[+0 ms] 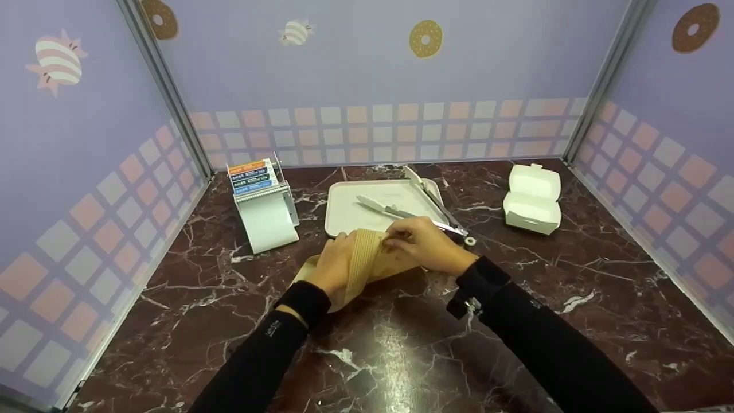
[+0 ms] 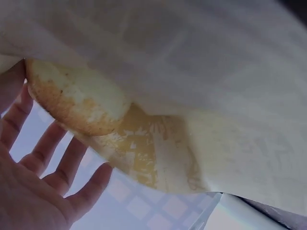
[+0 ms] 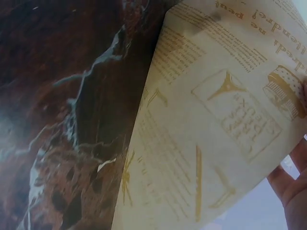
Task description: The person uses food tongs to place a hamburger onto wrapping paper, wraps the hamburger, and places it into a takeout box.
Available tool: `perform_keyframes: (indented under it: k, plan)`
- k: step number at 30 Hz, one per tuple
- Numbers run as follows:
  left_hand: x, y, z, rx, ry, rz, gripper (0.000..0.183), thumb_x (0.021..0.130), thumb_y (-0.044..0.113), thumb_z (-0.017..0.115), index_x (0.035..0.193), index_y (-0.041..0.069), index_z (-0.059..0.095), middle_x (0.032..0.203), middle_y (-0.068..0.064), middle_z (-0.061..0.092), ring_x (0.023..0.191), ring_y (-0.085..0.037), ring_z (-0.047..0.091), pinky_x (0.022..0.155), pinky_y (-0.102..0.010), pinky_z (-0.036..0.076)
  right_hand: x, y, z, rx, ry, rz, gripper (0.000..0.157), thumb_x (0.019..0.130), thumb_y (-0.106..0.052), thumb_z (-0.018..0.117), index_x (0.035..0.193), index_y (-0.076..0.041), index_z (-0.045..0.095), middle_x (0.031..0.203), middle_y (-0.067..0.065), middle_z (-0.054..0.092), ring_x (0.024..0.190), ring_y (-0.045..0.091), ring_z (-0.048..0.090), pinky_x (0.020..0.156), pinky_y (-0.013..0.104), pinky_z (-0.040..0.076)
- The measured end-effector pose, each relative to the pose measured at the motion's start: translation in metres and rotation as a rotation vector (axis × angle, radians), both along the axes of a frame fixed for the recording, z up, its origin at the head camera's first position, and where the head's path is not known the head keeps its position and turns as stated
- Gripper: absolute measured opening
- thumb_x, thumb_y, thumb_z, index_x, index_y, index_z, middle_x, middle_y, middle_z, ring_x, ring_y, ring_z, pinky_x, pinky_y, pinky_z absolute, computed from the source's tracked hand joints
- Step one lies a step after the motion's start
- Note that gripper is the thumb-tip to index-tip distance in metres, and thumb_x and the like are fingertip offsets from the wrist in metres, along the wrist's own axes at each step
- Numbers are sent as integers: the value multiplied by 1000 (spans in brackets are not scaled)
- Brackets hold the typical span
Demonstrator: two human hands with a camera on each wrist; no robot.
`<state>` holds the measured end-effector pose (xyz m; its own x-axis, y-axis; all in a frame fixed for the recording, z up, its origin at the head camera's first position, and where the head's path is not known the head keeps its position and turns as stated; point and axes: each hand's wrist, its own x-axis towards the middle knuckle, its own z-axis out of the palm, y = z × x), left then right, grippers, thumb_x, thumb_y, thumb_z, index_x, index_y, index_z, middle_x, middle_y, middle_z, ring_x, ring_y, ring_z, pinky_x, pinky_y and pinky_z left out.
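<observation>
A sheet of printed wrapping paper [image 1: 363, 261] is folded over a browned piece of bread [image 2: 72, 100], which the paper hides in the head view. From below, the left wrist view shows the bread with a damp-looking patch on the paper beside it. My left hand [image 1: 334, 263] grips the bread through the sheet's edge, thumb on one side and fingers spread on the other. At the paper's right side, my right hand [image 1: 427, 244] pinches the sheet between thumb and fingertips. Brown lettering and drawings cover the paper's outer face in the right wrist view, with the right hand [image 3: 295, 191] at the frame's edge.
Behind the hands lies a white tray [image 1: 338, 209] with spread metal tongs [image 1: 441, 209] across its right side. A label dispenser [image 1: 261, 198] stands to the left, a strip hanging out. An opened white clamshell box [image 1: 533, 201] sits at right on the dark marble table [image 1: 573, 321].
</observation>
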<state>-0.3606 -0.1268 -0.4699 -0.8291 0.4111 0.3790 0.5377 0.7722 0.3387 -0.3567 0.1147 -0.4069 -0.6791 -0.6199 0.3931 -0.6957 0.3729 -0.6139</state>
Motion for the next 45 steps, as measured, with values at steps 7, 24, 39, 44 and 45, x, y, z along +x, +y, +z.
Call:
perform_keyframes:
  k: [7,24,39,44,45]
  plan:
    - [8,4,12,17,-104,60,59,84,4,67,141,-7,54,127,-30,61,110,-49,59,97,-62,51,-3,0,-3,-31,-63,24,7,96,1,73,102,-2,77,98,8,79,89,24,76,83,31,63]
    - [-46,-29,-28,63,-205,-84,57,111,57,39,121,9,69,114,-10,66,108,-32,63,90,-60,49,-13,-5,-14,-132,-153,-31,8,104,-1,64,105,3,71,96,14,78,87,28,77,76,35,64]
    - [8,-25,30,-29,-320,-220,49,92,53,77,108,7,83,146,-5,67,133,-29,62,117,-48,43,-23,-9,-25,-174,-121,-140,7,103,-2,65,102,3,70,93,14,78,85,27,76,76,35,63]
    - [15,-21,32,10,-285,-229,43,92,43,78,98,0,80,139,-15,69,129,-35,63,114,-52,46,-21,-8,-25,-166,-121,-120,8,104,-3,65,105,4,70,95,14,78,87,27,76,79,35,63]
    - [17,-20,33,25,-290,-234,43,93,44,78,99,1,80,135,-15,70,125,-34,66,110,-51,49,-21,-7,-25,-165,-117,-122,8,104,-3,65,105,4,69,95,14,77,86,27,76,78,35,63]
